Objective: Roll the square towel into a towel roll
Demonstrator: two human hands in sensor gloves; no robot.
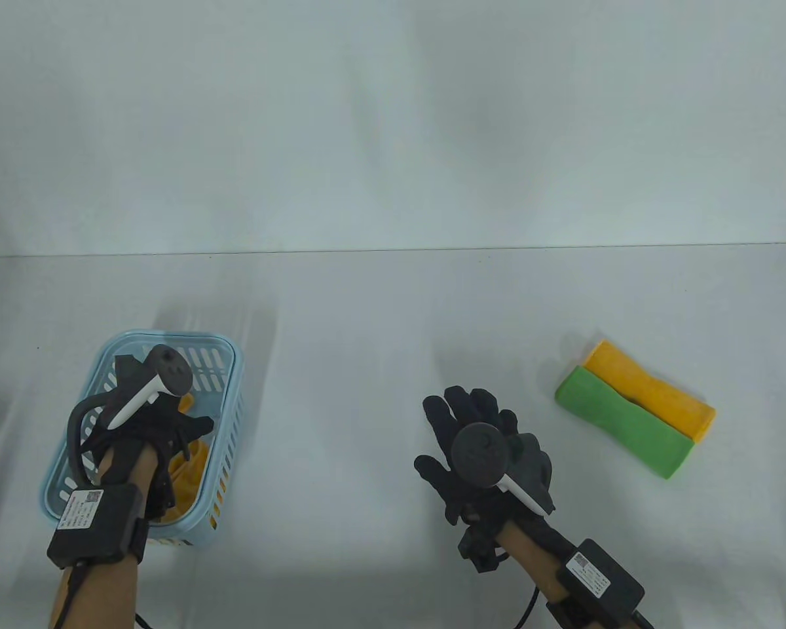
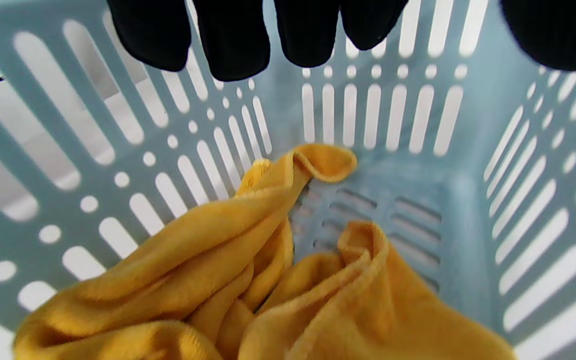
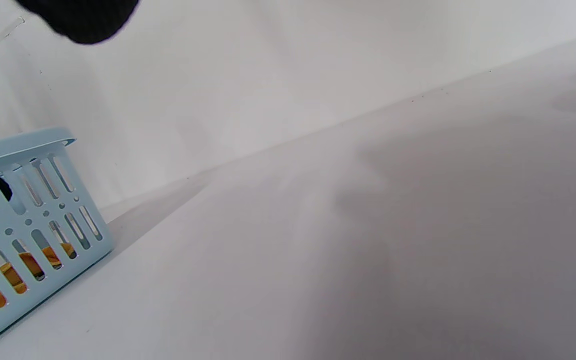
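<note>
Left wrist view: fingers [image 2: 233, 40] hover above crumpled towel [image 2: 248, 260] inside basket [image 2: 468, 150].

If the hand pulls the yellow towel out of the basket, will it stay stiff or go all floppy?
Probably floppy: the yellow towel lies crumpled in soft folds inside the blue basket, so it would likely droop from the left hand. It looks thin and light, so one hand should lift it. Its fuzzy weave suggests it won't slip easily, though a corner could snag a slot.

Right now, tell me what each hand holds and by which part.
Nothing is held. The left hand hangs inside the blue basket above the crumpled yellow towel, fingers clear of it. The right hand hovers open.
</note>
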